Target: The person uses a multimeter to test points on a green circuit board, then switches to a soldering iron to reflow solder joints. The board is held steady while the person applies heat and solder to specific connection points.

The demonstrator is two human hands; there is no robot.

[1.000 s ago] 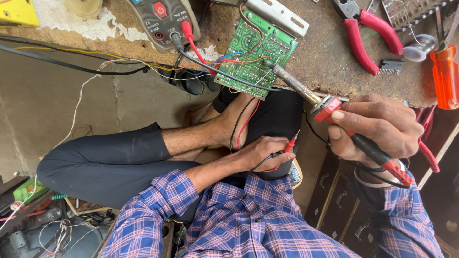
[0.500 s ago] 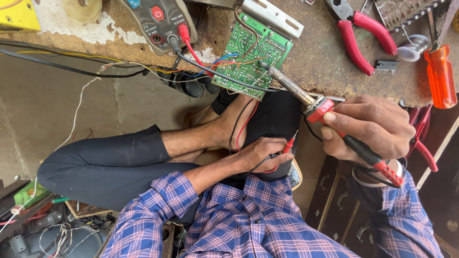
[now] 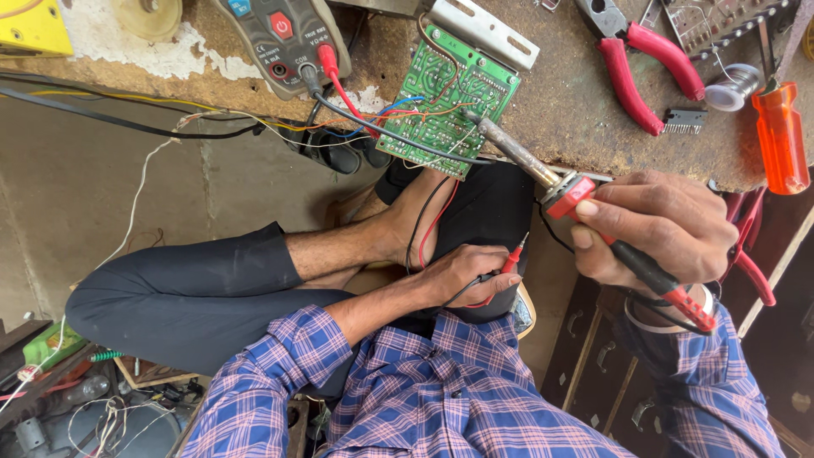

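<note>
circuit boards: 1, green [image 3: 448, 100]
soldering irons: 1 [image 3: 543, 174]
multimeters: 1 [image 3: 284, 38]
probes in hand: 1 red [image 3: 509, 259]
pliers: 1, red grips [image 3: 636, 55]
screwdrivers: 1, orange handle [image 3: 780, 136]
solder spools: 1 [image 3: 731, 86]
chip ICs: 1 [image 3: 682, 121]
hands: 2, left [image 3: 466, 276], right [image 3: 657, 225]

A worn brown workbench [image 3: 585, 110] stands over a grey concrete floor [image 3: 102, 203].

We see one screened device: grey handheld multimeter [image 3: 284, 38] at bench's top edge, left of green circuit board [image 3: 448, 100]; red round button, blue label patch, screen itself cut off. No packages, no signs.
</note>
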